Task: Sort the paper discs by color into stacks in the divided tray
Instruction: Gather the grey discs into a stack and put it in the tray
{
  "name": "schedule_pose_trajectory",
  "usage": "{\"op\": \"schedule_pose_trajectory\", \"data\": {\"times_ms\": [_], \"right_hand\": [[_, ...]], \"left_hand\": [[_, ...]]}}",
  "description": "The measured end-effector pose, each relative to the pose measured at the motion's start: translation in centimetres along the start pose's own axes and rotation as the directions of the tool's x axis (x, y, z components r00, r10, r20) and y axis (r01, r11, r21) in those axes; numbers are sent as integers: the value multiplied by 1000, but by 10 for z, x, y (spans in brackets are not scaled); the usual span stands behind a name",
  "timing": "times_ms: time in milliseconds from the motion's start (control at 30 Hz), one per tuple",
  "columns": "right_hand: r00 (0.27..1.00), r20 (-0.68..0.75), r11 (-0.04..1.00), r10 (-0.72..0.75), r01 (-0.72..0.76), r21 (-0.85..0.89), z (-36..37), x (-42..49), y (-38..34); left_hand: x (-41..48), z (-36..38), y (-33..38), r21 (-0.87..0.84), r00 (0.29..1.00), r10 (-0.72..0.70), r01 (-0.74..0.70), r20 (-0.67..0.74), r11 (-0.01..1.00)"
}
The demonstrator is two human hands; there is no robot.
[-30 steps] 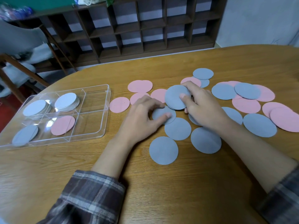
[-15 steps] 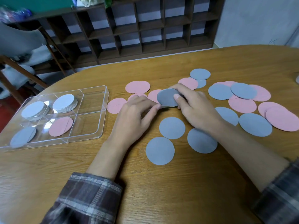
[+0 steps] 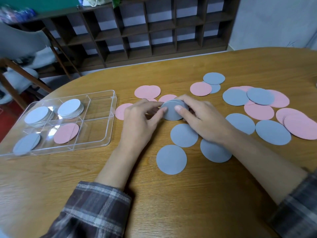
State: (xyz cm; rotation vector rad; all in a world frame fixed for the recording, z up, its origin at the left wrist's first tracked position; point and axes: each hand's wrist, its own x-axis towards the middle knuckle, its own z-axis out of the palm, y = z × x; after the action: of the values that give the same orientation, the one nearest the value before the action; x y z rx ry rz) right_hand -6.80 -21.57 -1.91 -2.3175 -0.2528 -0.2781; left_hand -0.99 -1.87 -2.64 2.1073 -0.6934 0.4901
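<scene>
A tilted stack of grey discs (image 3: 172, 113) is held between the hands. Its left edge is pinched by the left hand (image 3: 140, 117), and its right side is gripped by the right hand (image 3: 200, 117), thumb across its face. The divided tray (image 3: 111, 117) stands well apart, leftward.

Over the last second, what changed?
The left hand lifted one more disc off the table and brought it to the right hand. Both now pinch the gray discs together as a small stack. The tray, its stacks and the other loose discs stayed put.
</scene>
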Motion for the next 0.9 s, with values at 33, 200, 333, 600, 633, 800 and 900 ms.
{"op": "schedule_pose_trajectory", "data": {"times_ms": [33,200,333,600,633,800,900], "right_hand": [[1000,8,1000,-3,3,-31,2,1,1],[1000,-18,985,0,-3,-175,4,5,9],[998,-60,980,-10,-2,-197,-1,5,11],[986,-168,984,20,-50,-173,-9,5,14],[987,-161,984,21,-49,-174,-8,5,14],[987,-156,990,28,-49,-132,-7,5,13],[988,-145,992,45,-61,-107,-7,5,11]], "left_hand": [[0,1,0,-11,1000,-14,14,-5,1000],[-2,5,3,-7,999,-6,6,-36,1000],[-3,6,5,-45,1000,-17,17,8,999],[-10,9,1,31,878,-7,-9,478,999],[-9,8,0,8,881,-6,3,472,1000],[-6,5,1,-61,892,-54,91,448,994],[-3,3,-1,-133,914,-116,180,389,975]]}}
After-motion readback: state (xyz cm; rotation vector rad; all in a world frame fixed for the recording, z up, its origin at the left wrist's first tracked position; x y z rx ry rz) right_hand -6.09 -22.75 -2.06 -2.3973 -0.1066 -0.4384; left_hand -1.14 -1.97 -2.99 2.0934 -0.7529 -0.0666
